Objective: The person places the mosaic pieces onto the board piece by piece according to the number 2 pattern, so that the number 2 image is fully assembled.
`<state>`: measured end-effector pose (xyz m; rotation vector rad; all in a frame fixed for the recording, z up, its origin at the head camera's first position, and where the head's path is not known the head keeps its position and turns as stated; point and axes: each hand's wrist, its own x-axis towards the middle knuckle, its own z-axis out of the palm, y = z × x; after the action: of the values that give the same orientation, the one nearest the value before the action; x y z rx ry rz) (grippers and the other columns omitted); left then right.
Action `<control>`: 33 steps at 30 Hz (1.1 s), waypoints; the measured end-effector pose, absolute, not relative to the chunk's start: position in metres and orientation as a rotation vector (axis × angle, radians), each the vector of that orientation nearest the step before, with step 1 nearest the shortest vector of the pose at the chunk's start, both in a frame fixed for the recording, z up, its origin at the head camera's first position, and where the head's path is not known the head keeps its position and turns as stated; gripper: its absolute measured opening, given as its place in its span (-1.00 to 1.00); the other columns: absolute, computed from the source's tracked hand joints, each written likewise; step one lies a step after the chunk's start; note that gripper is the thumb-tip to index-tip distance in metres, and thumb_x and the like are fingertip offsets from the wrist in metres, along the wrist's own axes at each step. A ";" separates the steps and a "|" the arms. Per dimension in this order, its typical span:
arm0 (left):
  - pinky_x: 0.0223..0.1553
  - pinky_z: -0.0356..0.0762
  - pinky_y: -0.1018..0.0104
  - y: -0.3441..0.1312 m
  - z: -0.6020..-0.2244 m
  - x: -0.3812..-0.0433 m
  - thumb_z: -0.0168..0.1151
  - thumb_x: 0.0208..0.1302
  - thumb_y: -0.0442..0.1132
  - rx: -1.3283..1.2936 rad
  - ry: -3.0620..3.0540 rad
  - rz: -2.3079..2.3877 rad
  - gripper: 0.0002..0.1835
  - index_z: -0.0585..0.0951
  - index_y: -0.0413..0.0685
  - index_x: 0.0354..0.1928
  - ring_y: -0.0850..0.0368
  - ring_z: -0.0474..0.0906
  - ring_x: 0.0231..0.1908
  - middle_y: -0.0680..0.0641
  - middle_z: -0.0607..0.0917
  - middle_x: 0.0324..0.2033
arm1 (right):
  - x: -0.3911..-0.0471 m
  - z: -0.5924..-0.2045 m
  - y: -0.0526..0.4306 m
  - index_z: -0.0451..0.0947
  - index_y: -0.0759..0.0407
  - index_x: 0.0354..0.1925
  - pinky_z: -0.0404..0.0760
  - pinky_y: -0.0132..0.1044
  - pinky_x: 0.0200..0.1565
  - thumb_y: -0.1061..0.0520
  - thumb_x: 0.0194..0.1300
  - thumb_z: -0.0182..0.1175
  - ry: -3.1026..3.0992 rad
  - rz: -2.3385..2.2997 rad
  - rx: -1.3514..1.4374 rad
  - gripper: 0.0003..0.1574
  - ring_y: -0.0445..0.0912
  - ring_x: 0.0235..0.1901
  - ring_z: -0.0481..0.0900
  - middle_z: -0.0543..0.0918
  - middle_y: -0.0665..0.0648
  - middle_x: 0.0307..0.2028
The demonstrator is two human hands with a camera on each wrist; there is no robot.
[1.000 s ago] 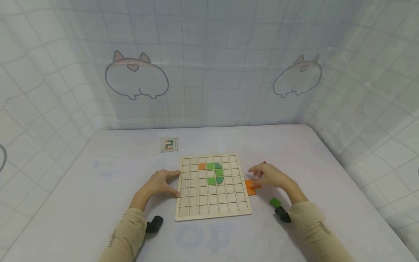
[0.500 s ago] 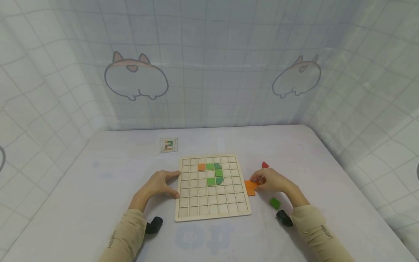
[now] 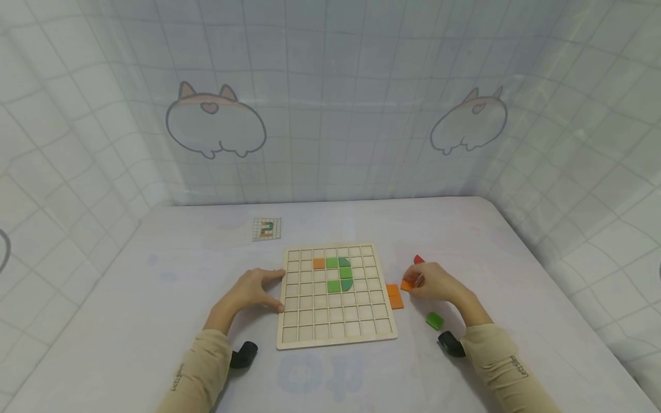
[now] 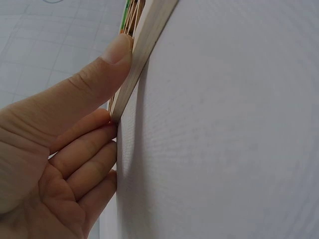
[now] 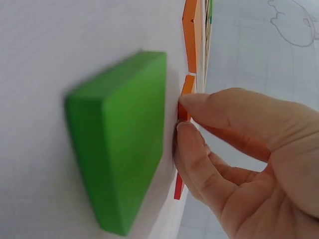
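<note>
My left hand rests at the left edge of a pale wooden grid board, thumb and a fingertip touching its rim. In the left wrist view, the thumb lies against the board's side. My right hand pinches an orange square tile on the table, right of the board. The right wrist view shows the thumb and a finger on that tile. Two orange tiles lie against the board's right edge. Green and orange pieces sit in the board's upper cells.
A green square tile lies below my right hand. Just beyond the hand is a red piece, partly hidden. A small pattern card lies behind the board. Black rounded objects show by both wrists.
My right hand has come down on the orange tiles, then shifted slightly right, drawing one tile apart from the other two. The left hand and board have stayed put.
</note>
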<state>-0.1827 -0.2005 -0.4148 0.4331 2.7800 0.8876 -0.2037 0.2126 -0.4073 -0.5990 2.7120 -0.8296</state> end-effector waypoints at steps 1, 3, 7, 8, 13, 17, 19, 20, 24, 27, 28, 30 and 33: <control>0.27 0.24 -0.12 -0.201 -0.415 -0.183 0.60 -0.35 -0.08 0.431 2.779 0.890 -0.05 0.45 -0.28 0.21 -0.29 0.28 0.25 -0.31 0.44 0.20 | -0.204 -0.408 0.213 0.60 0.28 -0.25 0.65 -0.22 -0.24 0.39 -0.01 0.24 2.717 -0.835 -0.587 -0.74 -0.09 -0.37 0.54 0.63 0.08 -0.34; 0.27 0.24 -0.12 -0.200 -0.414 -0.182 0.60 -0.34 -0.07 0.440 2.780 0.889 -0.05 0.45 -0.29 0.21 -0.29 0.28 0.25 -0.31 0.44 0.20 | -0.205 -0.408 0.214 0.58 0.31 -0.26 0.64 -0.25 -0.27 0.40 -0.03 0.25 2.719 -0.839 -0.596 -0.74 -0.10 -0.40 0.53 0.62 0.08 -0.37; 0.27 0.24 -0.14 -0.200 -0.414 -0.182 0.60 -0.33 -0.07 0.456 2.786 0.878 -0.05 0.44 -0.31 0.20 -0.30 0.28 0.24 -0.33 0.44 0.19 | -0.209 -0.410 0.217 0.58 0.31 -0.27 0.63 -0.29 -0.30 0.39 -0.04 0.24 2.730 -0.846 -0.592 -0.74 -0.11 -0.42 0.50 0.60 0.07 -0.39; 0.27 0.24 -0.13 -0.200 -0.414 -0.182 0.60 -0.33 -0.07 0.452 2.784 0.882 -0.05 0.45 -0.30 0.21 -0.30 0.28 0.25 -0.33 0.44 0.19 | -0.210 -0.411 0.218 0.59 0.31 -0.26 0.62 -0.29 -0.31 0.39 -0.03 0.24 2.736 -0.846 -0.595 -0.74 -0.12 -0.41 0.50 0.61 0.07 -0.39; 0.27 0.24 -0.13 -0.200 -0.414 -0.182 0.60 -0.33 -0.07 0.448 2.787 0.881 -0.05 0.45 -0.30 0.21 -0.30 0.28 0.25 -0.32 0.44 0.20 | -0.216 -0.412 0.220 0.60 0.37 -0.21 0.60 -0.30 -0.32 0.39 0.01 0.23 2.765 -0.853 -0.644 -0.72 -0.12 -0.42 0.50 0.62 0.08 -0.40; 0.27 0.24 -0.14 -0.200 -0.415 -0.182 0.60 -0.34 -0.07 0.444 2.783 0.883 -0.04 0.45 -0.30 0.21 -0.30 0.28 0.25 -0.32 0.44 0.20 | -0.219 -0.412 0.221 0.59 0.39 -0.18 0.57 -0.30 -0.31 0.38 0.03 0.23 2.771 -0.849 -0.678 -0.70 -0.12 -0.42 0.48 0.63 0.11 -0.37; 0.28 0.23 -0.13 -0.200 -0.415 -0.182 0.60 -0.35 -0.07 0.431 2.778 0.894 -0.04 0.45 -0.28 0.21 -0.29 0.27 0.25 -0.31 0.44 0.20 | -0.220 -0.413 0.221 0.59 0.38 -0.17 0.56 -0.31 -0.30 0.36 0.05 0.23 2.778 -0.842 -0.668 -0.70 -0.12 -0.40 0.48 0.63 0.11 -0.35; 0.28 0.23 -0.12 -0.201 -0.415 -0.183 0.60 -0.35 -0.07 0.434 2.779 0.894 -0.04 0.45 -0.29 0.21 -0.29 0.27 0.25 -0.31 0.44 0.20 | -0.221 -0.413 0.221 0.59 0.38 -0.16 0.56 -0.31 -0.30 0.36 0.05 0.22 2.783 -0.839 -0.670 -0.70 -0.12 -0.39 0.48 0.63 0.12 -0.34; 0.28 0.23 -0.12 -0.201 -0.414 -0.184 0.60 -0.36 -0.07 0.434 2.781 0.893 -0.04 0.45 -0.28 0.21 -0.29 0.27 0.26 -0.31 0.44 0.20 | -0.222 -0.413 0.222 0.60 0.38 -0.20 0.58 -0.29 -0.31 0.35 0.01 0.25 2.797 -0.875 -0.666 -0.71 -0.11 -0.40 0.51 0.64 0.13 -0.36; 0.27 0.24 -0.13 -0.202 -0.415 -0.184 0.60 -0.36 -0.05 0.441 2.784 0.886 -0.03 0.45 -0.28 0.20 -0.29 0.27 0.25 -0.31 0.44 0.20 | -0.223 -0.413 0.223 0.59 0.40 -0.24 0.63 -0.25 -0.30 0.36 -0.02 0.27 2.800 -0.912 -0.657 -0.72 -0.09 -0.40 0.55 0.64 0.15 -0.38; 0.27 0.24 -0.13 -0.202 -0.415 -0.184 0.60 -0.36 -0.05 0.442 2.784 0.886 -0.03 0.45 -0.28 0.20 -0.29 0.27 0.25 -0.31 0.44 0.20 | -0.223 -0.413 0.223 0.59 0.40 -0.24 0.64 -0.24 -0.29 0.36 -0.02 0.28 2.802 -0.922 -0.644 -0.72 -0.09 -0.39 0.56 0.65 0.16 -0.38; 0.27 0.23 -0.13 -0.202 -0.415 -0.184 0.60 -0.36 -0.05 0.436 2.782 0.889 -0.03 0.45 -0.27 0.21 -0.29 0.27 0.26 -0.31 0.44 0.20 | -0.225 -0.414 0.224 0.58 0.40 -0.22 0.64 -0.22 -0.28 0.37 -0.02 0.26 2.807 -0.924 -0.612 -0.70 -0.07 -0.38 0.56 0.64 0.17 -0.36; 0.27 0.23 -0.13 -0.201 -0.415 -0.184 0.60 -0.36 -0.05 0.443 2.786 0.880 -0.04 0.45 -0.28 0.21 -0.29 0.27 0.25 -0.31 0.44 0.20 | -0.226 -0.415 0.224 0.58 0.40 -0.16 0.63 -0.20 -0.24 0.39 -0.01 0.22 2.823 -0.908 -0.584 -0.66 -0.05 -0.33 0.55 0.65 0.19 -0.30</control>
<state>-0.1842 -0.2015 -0.4151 0.4427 2.7862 0.8800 -0.2261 0.2241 -0.4154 -0.5838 2.8226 -0.9075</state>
